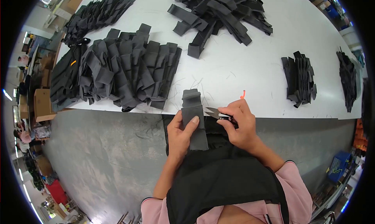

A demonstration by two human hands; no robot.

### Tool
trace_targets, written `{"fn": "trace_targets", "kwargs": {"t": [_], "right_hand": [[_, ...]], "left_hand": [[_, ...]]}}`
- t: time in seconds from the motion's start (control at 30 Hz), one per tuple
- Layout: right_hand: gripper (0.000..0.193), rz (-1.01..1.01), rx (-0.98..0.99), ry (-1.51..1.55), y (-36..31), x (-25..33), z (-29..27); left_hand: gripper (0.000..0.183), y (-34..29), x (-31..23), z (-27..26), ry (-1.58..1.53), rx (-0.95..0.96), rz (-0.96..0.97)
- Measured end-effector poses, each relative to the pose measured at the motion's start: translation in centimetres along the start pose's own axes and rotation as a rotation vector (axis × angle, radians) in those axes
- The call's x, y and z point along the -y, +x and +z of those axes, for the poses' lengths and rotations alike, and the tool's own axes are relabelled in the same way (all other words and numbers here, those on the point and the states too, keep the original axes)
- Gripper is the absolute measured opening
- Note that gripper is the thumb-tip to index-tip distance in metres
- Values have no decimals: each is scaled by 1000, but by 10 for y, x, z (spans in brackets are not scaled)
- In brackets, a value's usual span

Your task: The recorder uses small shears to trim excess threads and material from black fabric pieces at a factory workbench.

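Trimming seems to be the step in hand: a dark grey fabric strip (194, 110) is held upright near the centre of the frame, its upper end over the near edge of the white tabletop (238, 83), with small snips (215, 114) brought up to its right side. The left hand (179, 135) pinches the strip, thumb flat on the front and fingers behind. The right hand (239, 124) is curled around the dark handles of the snips, thumb below and fingers above; the blades are parted and point left, just beside the strip's right edge, though whether a tip touches it I cannot tell. Loose threads (233, 74) scattered beyond the strip fit with clipping stray ends, but none on the strip itself is clear enough to pick out. As I judge it, the next move calls for the left hand to keep the strip taut and steady while the right closes the blades on any thread close to the edge, without nicking the fabric or the left thumb. Similar strips lie in a broad pile (131, 69) at left, a loose heap (224, 15) at upper centre and a neater stack (300, 79) at right.
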State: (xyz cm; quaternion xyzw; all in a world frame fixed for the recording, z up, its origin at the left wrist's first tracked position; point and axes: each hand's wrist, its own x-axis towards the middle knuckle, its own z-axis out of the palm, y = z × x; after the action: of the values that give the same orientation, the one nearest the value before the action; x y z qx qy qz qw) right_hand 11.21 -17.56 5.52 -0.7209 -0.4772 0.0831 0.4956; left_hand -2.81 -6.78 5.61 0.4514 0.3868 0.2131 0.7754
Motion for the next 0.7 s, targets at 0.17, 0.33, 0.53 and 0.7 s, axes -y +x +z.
{"fn": "trace_targets", "kwargs": {"t": [0.17, 0.33, 0.53, 0.7], "right_hand": [[28, -146, 10, -51, 7, -3, 6], [27, -241, 4, -127, 7, -6, 6], [25, -172, -13, -55, 6, -3, 4], [24, -116, -20, -41, 6, -3, 3]], "left_hand": [[22, -3, 0, 5, -22, 30, -35], [22, -5, -2, 4, -29, 44, -34], [24, -4, -5, 3, -55, 47, -70], [24, -3, -6, 2, -16, 68, -112]]}}
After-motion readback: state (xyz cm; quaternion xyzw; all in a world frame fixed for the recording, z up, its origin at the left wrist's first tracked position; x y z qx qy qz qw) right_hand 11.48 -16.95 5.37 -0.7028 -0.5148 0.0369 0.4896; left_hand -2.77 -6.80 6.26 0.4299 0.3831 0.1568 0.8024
